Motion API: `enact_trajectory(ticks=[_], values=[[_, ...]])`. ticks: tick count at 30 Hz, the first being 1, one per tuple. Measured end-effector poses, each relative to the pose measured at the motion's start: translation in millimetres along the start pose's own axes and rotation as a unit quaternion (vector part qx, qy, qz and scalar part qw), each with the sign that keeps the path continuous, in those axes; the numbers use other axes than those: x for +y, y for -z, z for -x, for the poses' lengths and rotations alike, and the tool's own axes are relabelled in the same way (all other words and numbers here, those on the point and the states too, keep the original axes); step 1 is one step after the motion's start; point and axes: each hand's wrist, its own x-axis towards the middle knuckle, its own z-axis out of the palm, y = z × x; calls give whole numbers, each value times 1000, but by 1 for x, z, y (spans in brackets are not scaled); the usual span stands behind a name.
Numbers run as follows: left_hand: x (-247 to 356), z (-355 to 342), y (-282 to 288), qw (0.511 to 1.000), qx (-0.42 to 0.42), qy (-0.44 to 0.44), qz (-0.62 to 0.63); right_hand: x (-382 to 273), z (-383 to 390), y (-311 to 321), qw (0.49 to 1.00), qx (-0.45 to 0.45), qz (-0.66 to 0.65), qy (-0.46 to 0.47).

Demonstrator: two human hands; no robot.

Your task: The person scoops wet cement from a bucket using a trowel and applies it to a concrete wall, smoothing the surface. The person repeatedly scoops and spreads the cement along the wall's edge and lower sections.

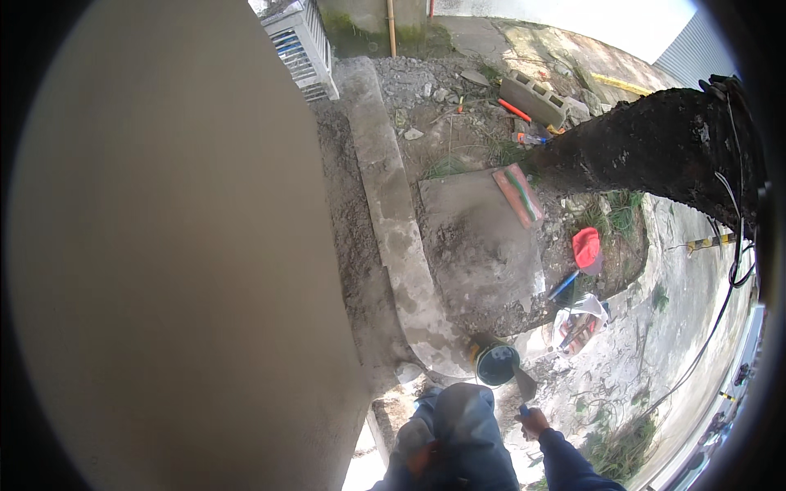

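Note:
My right hand is closed round the blue handle of a pointed trowel. The trowel's metal blade reaches up beside the rim of a dark bucket, which holds greyish liquid. A reddish-brown, shadowed shape by my thigh looks like my left hand; its fingers are not clear, nor whether it holds anything. Beyond the bucket lies a flat grey board smeared with mortar. On that board's far right corner rests a reddish float with a green handle.
A smooth plastered wall fills the left, with a concrete kerb alongside. To the right are a red cap, a blue tool, a white bag of tools and a tree trunk. Farther off lies a hollow block.

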Motion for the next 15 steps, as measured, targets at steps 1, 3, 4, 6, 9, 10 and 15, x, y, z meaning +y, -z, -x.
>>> enact_trajectory(ticks=[1, 3, 4, 6, 9, 10, 15], values=[[15, 4, 4, 1000, -3, -2, -27, 16, 4, -5, 999, -3, -37, -20], [53, 8, 3, 994, -23, 2, -107, 39, 18, -14, 994, 5, -91, -62], [75, 13, 3, 988, -28, 1, -152, 39, 29, -21, 991, 2, -103, -80], [114, 12, -3, 972, -46, -10, -229, 43, 47, -34, 990, 12, -106, -93], [177, 13, -4, 945, -61, -36, -319, 29, 61, -47, 987, -22, -119, -110], [204, -6, -21, 917, -109, -36, -381, 49, 76, -59, 973, -17, -175, -151], [301, 12, -17, 895, -99, -55, -431, -58, 63, -29, 988, -140, 44, -51]])
